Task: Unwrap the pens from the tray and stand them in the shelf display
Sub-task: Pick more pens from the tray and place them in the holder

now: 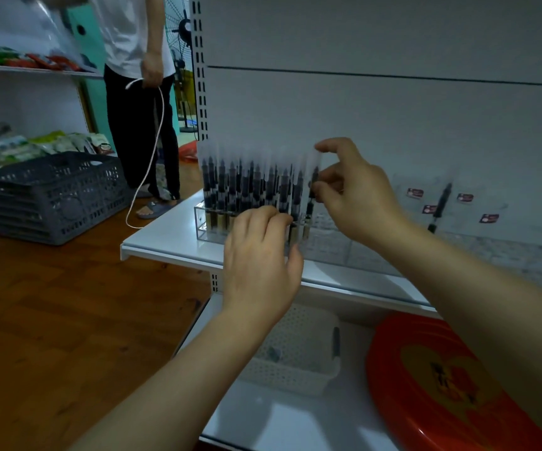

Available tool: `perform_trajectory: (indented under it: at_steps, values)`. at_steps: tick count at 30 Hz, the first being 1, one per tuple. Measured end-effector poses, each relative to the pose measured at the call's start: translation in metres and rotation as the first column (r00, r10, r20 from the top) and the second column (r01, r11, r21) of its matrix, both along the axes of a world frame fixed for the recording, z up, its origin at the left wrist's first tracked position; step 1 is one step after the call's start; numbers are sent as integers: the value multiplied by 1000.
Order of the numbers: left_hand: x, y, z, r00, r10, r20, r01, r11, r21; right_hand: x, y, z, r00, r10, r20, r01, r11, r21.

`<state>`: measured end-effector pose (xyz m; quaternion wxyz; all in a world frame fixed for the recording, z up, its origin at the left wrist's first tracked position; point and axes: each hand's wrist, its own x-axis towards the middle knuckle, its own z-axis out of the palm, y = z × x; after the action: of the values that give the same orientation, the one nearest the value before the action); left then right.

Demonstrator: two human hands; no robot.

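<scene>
A clear acrylic display stand (202,222) on the white shelf (165,242) holds several upright pens (247,187) with frosted caps and dark barrels. My right hand (357,193) pinches the rightmost upright pen (313,177) near its cap, at the stand's right end. My left hand (260,262) is in front of the stand, its fingertips curled against the pens' lower barrels. Below the shelf sits a white perforated tray (299,362) holding one dark pen (336,341).
A red round plate (442,385) lies on the lower shelf beside the tray. Clear wrappers with red stickers (439,203) lie on the shelf at right with one pen (440,206). A person (139,92) holding a white cord stands at left by stacked grey baskets (55,193).
</scene>
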<state>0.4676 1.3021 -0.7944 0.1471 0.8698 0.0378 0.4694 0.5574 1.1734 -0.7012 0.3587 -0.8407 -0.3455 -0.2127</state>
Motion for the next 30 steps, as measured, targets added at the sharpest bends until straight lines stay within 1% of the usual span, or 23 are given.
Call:
perform_trajectory:
  at_steps: [4,7,11,15,18,20,22,24,27,30]
  values:
    - [-1,-2,1,1000,-8,1,8,1000,-26,-5,-4,-7,1000,26,10,-26,998,-49]
    - [-5,-4,4,998,-55,3,55,993,-102,-9,-14,-12,999,26,35,-24,998,-50]
    - [-16,-11,5,992,-121,42,126,977,-174,-22,-27,-21,989,-29,146,20,998,62]
    - [-36,-25,-2,968,-239,82,252,932,-259,-50,-43,-41,973,-18,229,-33,975,217]
    - [-48,-34,-14,952,-291,92,305,904,-300,-77,-56,-72,970,19,242,-88,957,278]
    - [-54,-37,-27,945,-315,81,324,884,-336,-94,-65,-98,976,25,216,-85,958,273]
    - [-61,-40,-46,938,-346,18,328,871,-365,-107,-74,-128,984,32,175,-71,972,223]
    - [-69,-43,-72,916,-387,-104,324,869,-375,-116,-84,-161,993,54,103,-68,987,142]
    - [-79,-45,-114,840,-447,-306,310,860,-406,-122,-99,-209,992,96,-88,-96,995,0]
    - [-90,-47,-151,748,-482,-456,290,855,-429,-126,-114,-246,971,76,-228,-104,988,-113]
